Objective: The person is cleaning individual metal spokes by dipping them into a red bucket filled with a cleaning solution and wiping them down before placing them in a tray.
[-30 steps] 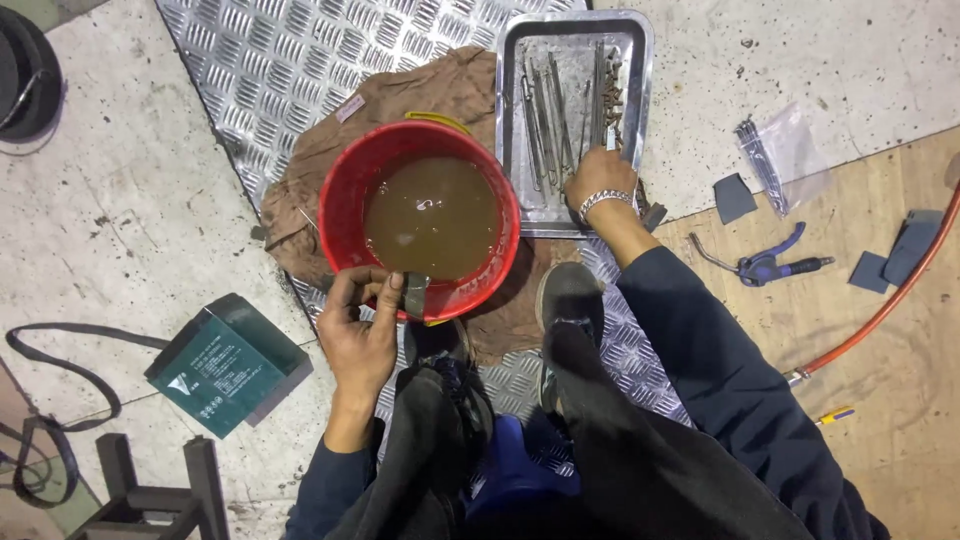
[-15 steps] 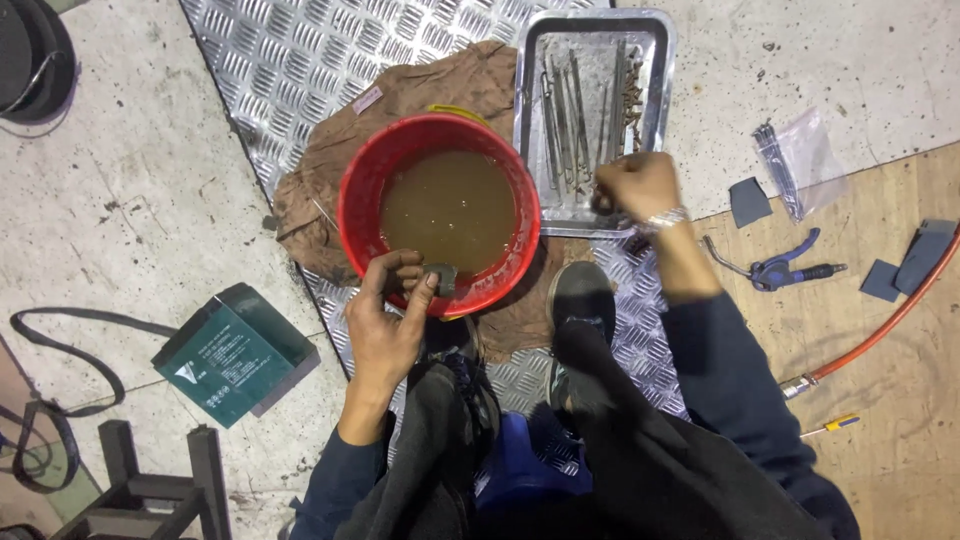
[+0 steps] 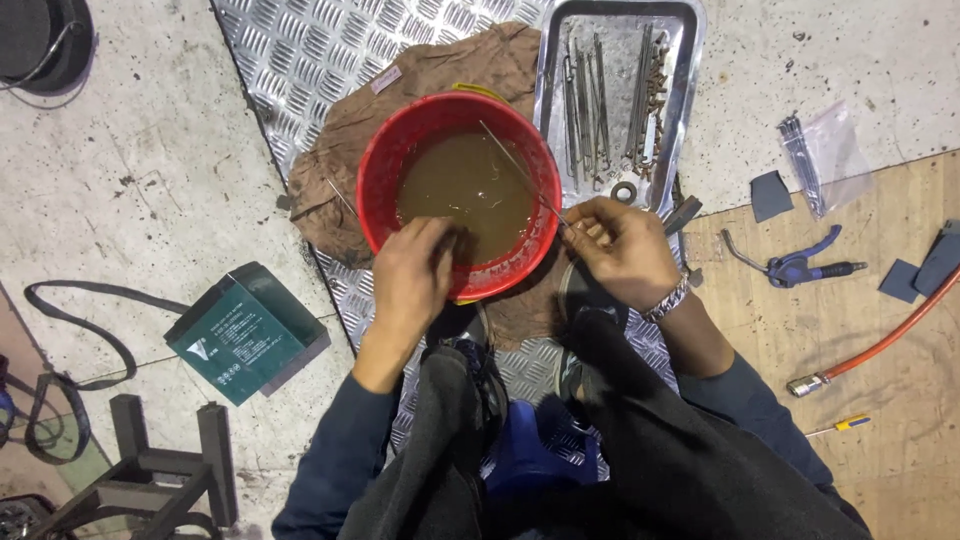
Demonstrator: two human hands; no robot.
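Bucket point(image 3: 460, 190) on cloth point(image 3: 400, 100) at centre; tray point(image 3: 690, 60) of rods point(image 3: 600, 100) at one o'clock; battery box point(image 3: 245, 330) at eight; air gun point(image 3: 795, 265) at three.

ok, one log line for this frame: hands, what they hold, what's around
left hand: over red bucket rim, small dark piece | right hand: pinching thin rod over brown liquid | metal tray of rods behind bucket

Both hands reach forward from dark blue sleeves. The left hand point(image 3: 415, 275) is curled, knuckles up, fingertips bent down and pinched together. The right hand point(image 3: 620, 245), a metal bracelet at its wrist, has its fingers closed in a pinch.
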